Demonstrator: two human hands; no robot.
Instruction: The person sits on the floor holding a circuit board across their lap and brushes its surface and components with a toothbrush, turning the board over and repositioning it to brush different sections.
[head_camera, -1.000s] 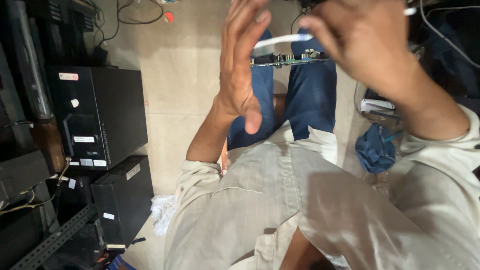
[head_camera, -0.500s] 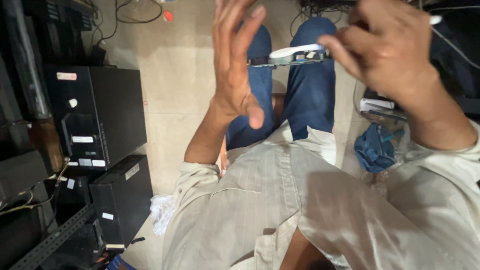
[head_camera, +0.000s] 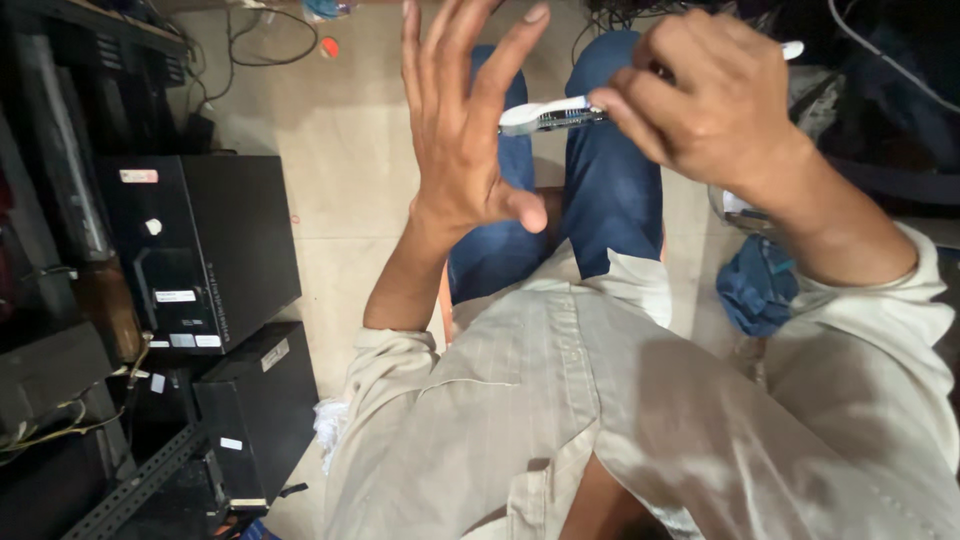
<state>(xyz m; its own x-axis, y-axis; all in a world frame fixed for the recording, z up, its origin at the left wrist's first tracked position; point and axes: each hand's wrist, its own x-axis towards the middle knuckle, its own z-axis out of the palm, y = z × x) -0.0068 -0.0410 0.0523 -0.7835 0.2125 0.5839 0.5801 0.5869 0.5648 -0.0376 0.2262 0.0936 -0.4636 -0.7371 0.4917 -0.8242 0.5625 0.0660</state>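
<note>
Head view: the left hand (head_camera: 462, 130) is raised upright over the lap, palm turned toward the right, fingers spread wide and pointing up, thumb stuck out low to the right. Nothing is gripped in it; it is held open. The forearm beneath it is bare, rising out of a pale rolled sleeve.

The right hand (head_camera: 712, 105) is curled into a loose fist at the upper right, knuckles up, fingers closed around a slim white-handled tool (head_camera: 548, 113). The tool is held level, its white rounded end pointed left, with a dark strip showing along its underside. That end is seen just at the left hand's fingers; whether it is touching them cannot be told. A second white tip is seen poking out beyond the fist on the far side.

Below both hands, blue jeans (head_camera: 610, 190) are seen. On the tiled floor (head_camera: 340, 150), black computer cases (head_camera: 200, 250) are stood at the left, and a blue cloth (head_camera: 757, 285) is lying at the right.
</note>
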